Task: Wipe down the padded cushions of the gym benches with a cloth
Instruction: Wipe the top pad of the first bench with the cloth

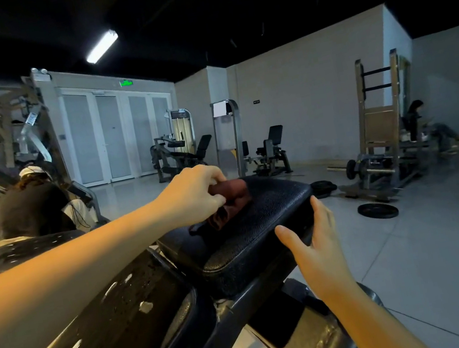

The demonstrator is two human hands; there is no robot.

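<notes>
Head view shows the left hand [195, 193] with its fingers curled, bunching a dark red cloth [230, 196] and holding it down on top of a black padded seat cushion [262, 229]. The cloth lies crumpled under and just beyond the knuckles, on the far left part of the cushion. The right hand [314, 235] is spread, fingers straight and thumb apart, and lies against the cushion's right edge near its corner; whether the fingertips hook under the edge cannot be told. Below the left forearm and between the two wrists runs the bench's backrest pad [103, 318], glossy black with pale worn patches, touching the seat cushion's near end above the metal frame [277, 297]. Just beyond the right hand's fingertips a weight plate [377, 210] lies flat on the grey tiled floor [451, 257]. Left of the left forearm a seated person [32, 208] in a dark top and white cap faces away. Well beyond the left hand stand white doors [110, 133] and several black exercise machines [179, 158]; far to the right of the right hand stands a tall tan rack [378, 123].
</notes>
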